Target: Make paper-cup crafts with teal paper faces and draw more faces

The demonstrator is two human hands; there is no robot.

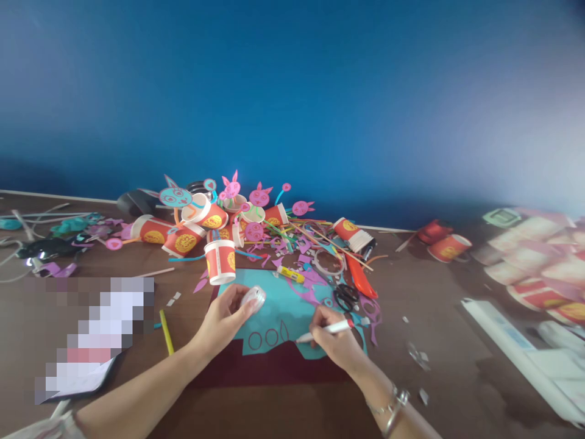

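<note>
My left hand [231, 311] grips a small round whitish object [254, 297], perhaps a roll of tape or a lid, over the blue paper [274, 302]. Between the fingers of my right hand [329, 334] is a white marker [337, 328] with a red end. Its tip points left, close to the paper's lower edge; whether it touches is unclear. Two drawn circles [264, 338] and a pointed leaf-like outline [284, 330] show on the paper. Beneath it lies a dark red sheet [269, 369].
Red-and-white paper cups [220, 261] with pink and blue animal cutouts crowd the back. Purple scraps, a glue stick [291, 274] and black-handled scissors [346, 297] lie nearby. A phone [91, 347], its screen blurred out, is left, beside a yellow stick [166, 332]; more cups [543, 256] stand right.
</note>
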